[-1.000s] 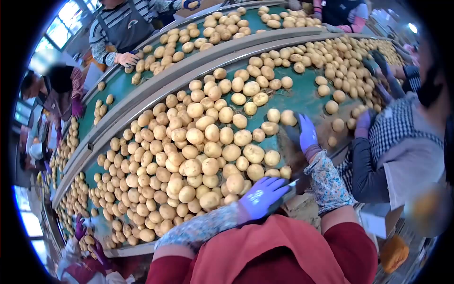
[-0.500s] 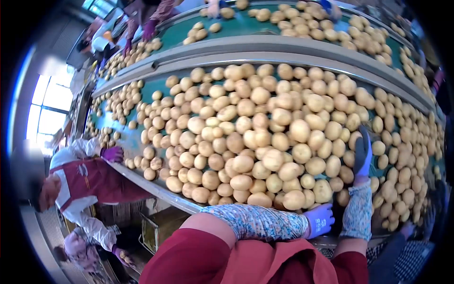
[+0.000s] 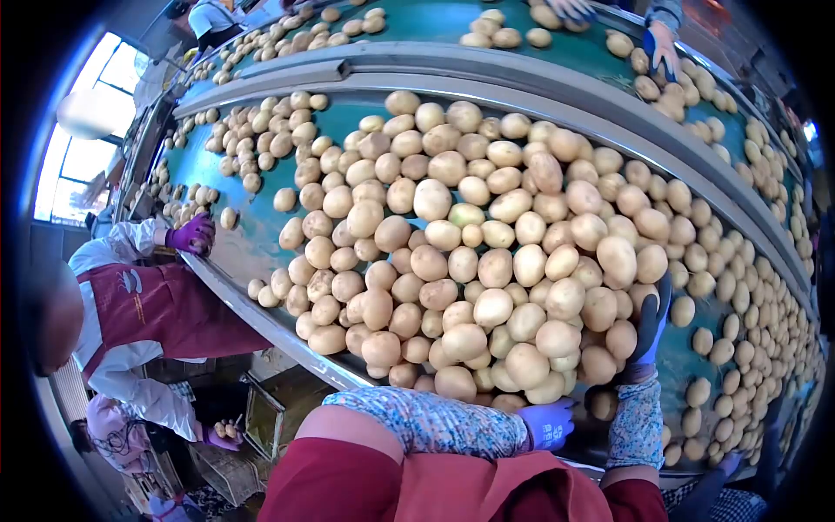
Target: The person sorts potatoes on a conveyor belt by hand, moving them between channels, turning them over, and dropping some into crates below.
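Note:
A dense heap of pale yellow potatoes point(image 3: 487, 261) lies on a green conveyor belt point(image 3: 252, 226) in front of me. My right hand point(image 3: 651, 326), in a dark purple glove, stands flat with fingers up against the right side of the heap and holds nothing. My left hand point(image 3: 548, 424), in a lighter purple glove, rests at the belt's near edge, touching the lowest potatoes. Its fingers are partly hidden under them. Both forearms wear flowered sleeve covers.
A metal rail point(image 3: 435, 83) divides this belt from a second potato-laden belt behind. A person in a maroon apron stands at the left, one purple-gloved hand point(image 3: 193, 233) at the belt edge. Another person's gloved hand point(image 3: 661, 43) reaches in at top right. A crate point(image 3: 261, 418) sits below.
The view has swung left along the belt. My right hand slid lower against the heap's right side, and my left hand drew in under the near potatoes.

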The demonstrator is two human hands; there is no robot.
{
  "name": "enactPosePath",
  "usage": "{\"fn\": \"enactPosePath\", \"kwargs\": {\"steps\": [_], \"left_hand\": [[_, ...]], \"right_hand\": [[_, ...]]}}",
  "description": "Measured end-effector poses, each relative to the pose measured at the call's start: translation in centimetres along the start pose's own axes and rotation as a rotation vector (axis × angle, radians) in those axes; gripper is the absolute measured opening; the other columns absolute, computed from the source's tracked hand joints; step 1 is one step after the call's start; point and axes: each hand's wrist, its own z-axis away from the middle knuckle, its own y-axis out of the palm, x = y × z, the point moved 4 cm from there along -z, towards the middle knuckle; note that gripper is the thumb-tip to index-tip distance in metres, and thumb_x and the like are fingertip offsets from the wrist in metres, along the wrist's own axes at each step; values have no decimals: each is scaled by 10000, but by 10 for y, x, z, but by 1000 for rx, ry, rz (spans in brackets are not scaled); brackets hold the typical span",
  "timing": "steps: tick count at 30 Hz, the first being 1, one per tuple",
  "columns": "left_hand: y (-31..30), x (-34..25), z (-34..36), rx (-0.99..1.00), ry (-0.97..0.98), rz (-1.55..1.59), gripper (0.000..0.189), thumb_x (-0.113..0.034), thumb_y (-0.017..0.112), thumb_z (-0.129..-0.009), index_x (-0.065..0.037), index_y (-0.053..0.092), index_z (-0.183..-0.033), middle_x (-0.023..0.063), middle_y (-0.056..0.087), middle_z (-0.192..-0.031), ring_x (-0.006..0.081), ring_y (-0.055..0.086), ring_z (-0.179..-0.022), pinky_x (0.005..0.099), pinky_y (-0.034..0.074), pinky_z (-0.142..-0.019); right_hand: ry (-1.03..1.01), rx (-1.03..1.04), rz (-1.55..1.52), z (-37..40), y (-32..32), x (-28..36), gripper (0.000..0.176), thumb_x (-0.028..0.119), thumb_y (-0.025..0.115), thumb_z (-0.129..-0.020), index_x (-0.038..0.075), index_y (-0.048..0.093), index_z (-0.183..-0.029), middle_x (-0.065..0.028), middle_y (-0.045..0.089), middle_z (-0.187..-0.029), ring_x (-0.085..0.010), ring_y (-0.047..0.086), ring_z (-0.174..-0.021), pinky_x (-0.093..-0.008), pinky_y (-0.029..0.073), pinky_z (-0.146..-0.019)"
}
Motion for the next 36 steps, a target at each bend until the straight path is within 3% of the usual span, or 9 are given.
{"fn": "enactPosePath", "kwargs": {"steps": [4, 11, 14, 19, 24, 29, 32, 35, 36], "left_hand": [[-9, 26, 46, 177, -129, 46, 199, -205, 567, -844, -145, 752, -806, 48, 678, -853, 245, 624, -965, 416, 419, -1000], [-79, 107, 189, -475, -307, 228, 118, -138, 567, -834, -95, 677, -830, 73, 609, -1024, 259, 580, -1009, 358, 453, -945], [-136, 139, 261, -404, -299, -7, 108, -189, 571, -819, -124, 636, -875, 54, 571, -1060, 247, 558, -1049, 378, 453, -950], [-163, 202, 366, -463, -765, -77, 99, -205, 628, -759, -127, 649, -817, 61, 572, -860, 267, 591, -849, 425, 469, -711], [-257, 271, 527, -776, -1071, -758, 299, -85, 595, -798, -54, 663, -1088, 195, 654, -1100, 404, 599, -1052, 469, 482, -922], [-257, 186, 472, -820, -935, -311, 485, -120, 668, -866, 22, 549, -1315, 217, 559, -1338, 368, 530, -1254, 459, 423, -1066], [-145, 94, 382, -479, -758, -125, 603, -252, 759, -798, 13, 545, -1296, 235, 534, -1341, 431, 504, -1246, 520, 371, -1092], [-51, 69, 309, -872, -757, -263, 572, -266, 719, -834, -1, 546, -1311, 266, 503, -1375, 468, 464, -1267, 561, 342, -1090], [-64, 69, 287, -884, -876, -183, 575, -271, 729, -828, -7, 551, -1308, 268, 506, -1371, 473, 462, -1265, 559, 351, -1081]], "right_hand": [[-4, 86, -45, 4, 87, 5, 635, 355, 519, -1025, 0, 311, -1509, -169, 443, -1471, -279, 457, -1333, -409, 381, -1113], [-367, 265, 535, 0, 238, -27, 528, 238, 488, -1046, 0, 328, -1490, -163, 449, -1454, -248, 466, -1316, -367, 386, -1111], [21, 276, -186, -7, 361, -16, 526, 260, 494, -1067, -16, 335, -1486, -125, 507, -1377, -184, 504, -1221, -313, 440, -1041], [-300, 581, 54, -25, 565, 11, 475, 268, 526, -1036, 32, 418, -1434, -142, 552, -1304, -238, 547, -1195, -367, 449, -1029], [-334, 696, -171, 34, 689, 42, 479, 301, 563, -998, 47, 471, -1394, -206, 586, -1275, -307, 564, -1216, -453, 439, -1044], [-895, 609, 588, 24, 421, 114, 521, 273, 558, -953, 118, 475, -1443, -211, 499, -1418, -418, 489, -1296, -490, 351, -1137], [-536, 153, 798, 8, 184, 92, 406, 208, 503, -995, 94, 537, -1384, -141, 580, -1303, -291, 578, -1148, -427, 453, -1009], [-75, -319, 731, 60, -38, 33, 571, 110, 735, -857, 69, 527, -1386, -114, 623, -1273, -227, 611, -1131, -359, 502, -974], [46, -392, 437, 87, -77, 15, 371, 132, 463, -1022, 1, 553, -1358, -155, 596, -1340, -271, 568, -1222, -353, 426, -1073]]}}
